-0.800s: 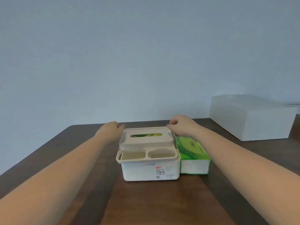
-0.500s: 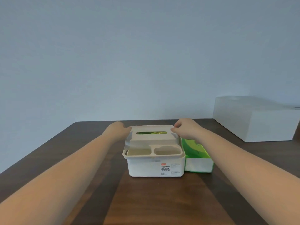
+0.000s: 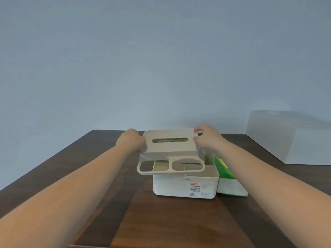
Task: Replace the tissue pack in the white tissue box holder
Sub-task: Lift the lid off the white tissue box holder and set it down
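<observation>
At far left we see the left forearm reaching diagonally across the dark wooden table point(image 3: 93, 185). The left hand point(image 3: 131, 140) grips the left end of the beige lid point(image 3: 170, 149), its fingers curled closed around that edge. The lid, which carries an oval slot on top and open compartments along its near edge, is held clear of the white tissue box holder point(image 3: 185, 187) and offset toward the left, so the holder's right rim is uncovered. Through the slot we glimpse a green tissue pack; whether it sits in the holder or rides with the lid we cannot tell. The holder stands on the table, a printed label on its front face. The right hand point(image 3: 208, 140) grips the lid's right end, thumb and fingers pinched shut on the corner. Just beside the holder's right wall, apparently touching it, lies a second green tissue pack point(image 3: 231, 183) flat on the table. At far right, well apart from these items, a large white box point(image 3: 290, 138) rests against the pale wall.
</observation>
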`<state>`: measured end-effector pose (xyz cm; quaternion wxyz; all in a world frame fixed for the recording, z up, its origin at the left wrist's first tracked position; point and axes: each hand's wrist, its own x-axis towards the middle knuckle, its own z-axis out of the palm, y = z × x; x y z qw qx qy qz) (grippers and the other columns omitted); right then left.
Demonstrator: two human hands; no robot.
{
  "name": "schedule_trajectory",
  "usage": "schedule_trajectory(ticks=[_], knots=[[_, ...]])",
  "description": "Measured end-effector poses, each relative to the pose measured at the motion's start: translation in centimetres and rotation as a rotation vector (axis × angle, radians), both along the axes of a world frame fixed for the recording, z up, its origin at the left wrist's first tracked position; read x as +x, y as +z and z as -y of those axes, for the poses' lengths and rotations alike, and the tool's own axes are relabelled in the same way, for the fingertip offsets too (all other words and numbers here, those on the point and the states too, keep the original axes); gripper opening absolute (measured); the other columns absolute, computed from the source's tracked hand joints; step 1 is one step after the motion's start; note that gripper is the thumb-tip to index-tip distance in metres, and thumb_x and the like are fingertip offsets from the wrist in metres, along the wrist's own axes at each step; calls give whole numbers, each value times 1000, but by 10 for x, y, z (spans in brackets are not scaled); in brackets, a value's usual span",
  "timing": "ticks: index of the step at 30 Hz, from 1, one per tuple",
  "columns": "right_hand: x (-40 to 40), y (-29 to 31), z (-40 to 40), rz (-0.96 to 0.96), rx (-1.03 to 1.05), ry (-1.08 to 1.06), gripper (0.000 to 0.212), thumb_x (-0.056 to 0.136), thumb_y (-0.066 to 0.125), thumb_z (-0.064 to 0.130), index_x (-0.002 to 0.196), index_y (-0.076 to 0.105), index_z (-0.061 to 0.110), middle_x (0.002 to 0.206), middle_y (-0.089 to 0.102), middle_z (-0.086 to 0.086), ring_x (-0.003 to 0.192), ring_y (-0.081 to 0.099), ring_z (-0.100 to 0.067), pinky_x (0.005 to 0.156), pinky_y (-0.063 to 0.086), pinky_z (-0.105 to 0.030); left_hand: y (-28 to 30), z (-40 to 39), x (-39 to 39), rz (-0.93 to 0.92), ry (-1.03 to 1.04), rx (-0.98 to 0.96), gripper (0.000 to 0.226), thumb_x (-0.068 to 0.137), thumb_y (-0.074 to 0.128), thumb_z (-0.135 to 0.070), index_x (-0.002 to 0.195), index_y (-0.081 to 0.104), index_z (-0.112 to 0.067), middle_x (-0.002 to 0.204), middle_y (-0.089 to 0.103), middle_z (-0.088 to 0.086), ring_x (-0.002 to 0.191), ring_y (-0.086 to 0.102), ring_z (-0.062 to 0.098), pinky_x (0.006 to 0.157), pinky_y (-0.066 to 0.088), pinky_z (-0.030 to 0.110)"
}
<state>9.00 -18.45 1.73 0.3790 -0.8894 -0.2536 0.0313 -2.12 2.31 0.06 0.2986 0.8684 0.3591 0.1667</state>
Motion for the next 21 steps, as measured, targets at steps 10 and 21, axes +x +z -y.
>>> schedule_trajectory(ticks=[10,21], knots=[[-33,17,-87,59,-120,60,41,83,59,-2,124,59,-7,129,61,-20,119,57,-37,99,50,-43,-5,-74,-43,53,175,41,29,80,52,-10,55,38,-12,55,38,2,50,33,21,50,26,24],[-50,-22,-189,140,-465,208,39,81,71,9,118,57,7,110,62,-10,95,56,-29,78,45,-33,-52,-145,-61,-118,280,42,16,81,47,-4,66,42,-9,62,41,3,52,35,18,48,26,26]])
